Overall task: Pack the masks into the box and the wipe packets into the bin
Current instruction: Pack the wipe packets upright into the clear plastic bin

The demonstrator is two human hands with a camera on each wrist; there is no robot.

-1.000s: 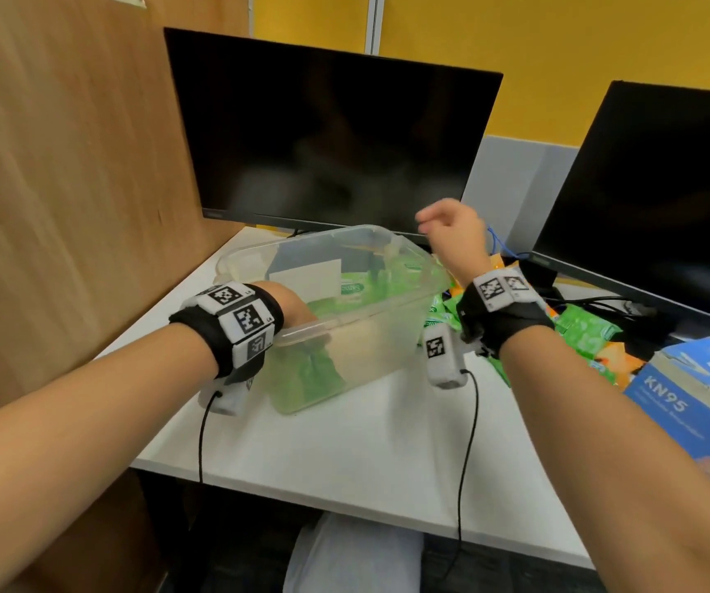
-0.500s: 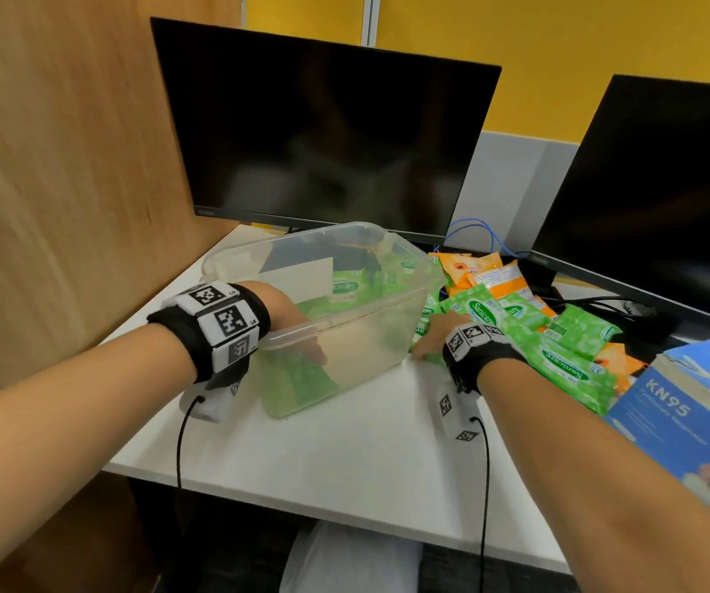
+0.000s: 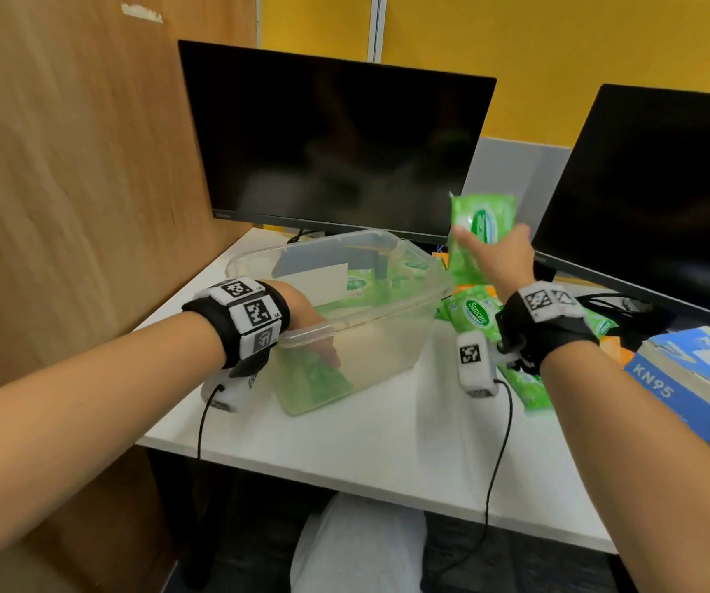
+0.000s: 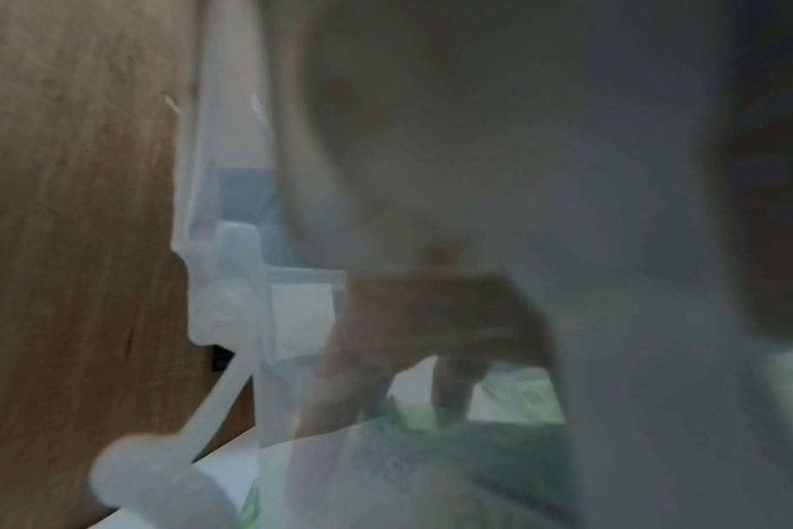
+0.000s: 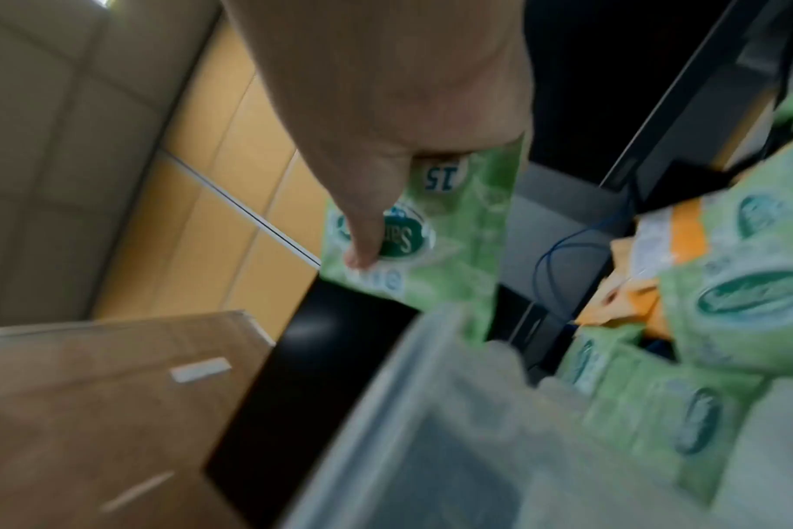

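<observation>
A clear plastic bin point(image 3: 404, 293) stands tilted on the white desk, with several green wipe packets point(image 3: 362, 288) inside. My left hand point(image 3: 302, 318) grips the bin's near rim, fingers curled down inside the wall. My right hand point(image 3: 498, 258) is raised beside the bin's right end and pinches a green wipe packet point(image 3: 479, 233), thumb on its front point(image 5: 363, 250). More green and orange wipe packets point(image 3: 475, 312) lie in a heap right of the bin. A blue KN95 mask box point(image 3: 695, 378) sits at the right edge. In the left wrist view the blurred bin wall point(image 4: 476, 214) fills the frame.
Two dark monitors point(image 3: 336, 143) stand at the back of the desk point(image 3: 387, 434), with cables point(image 3: 618, 301) under the right one. A wooden partition point(image 3: 66, 186) closes off the left side. A white bag point(image 3: 357, 549) lies under the desk.
My right hand went down to the heap beside the bin, took a green wipe packet and has lifted it up beside the bin. The left hand has stayed on the bin's rim.
</observation>
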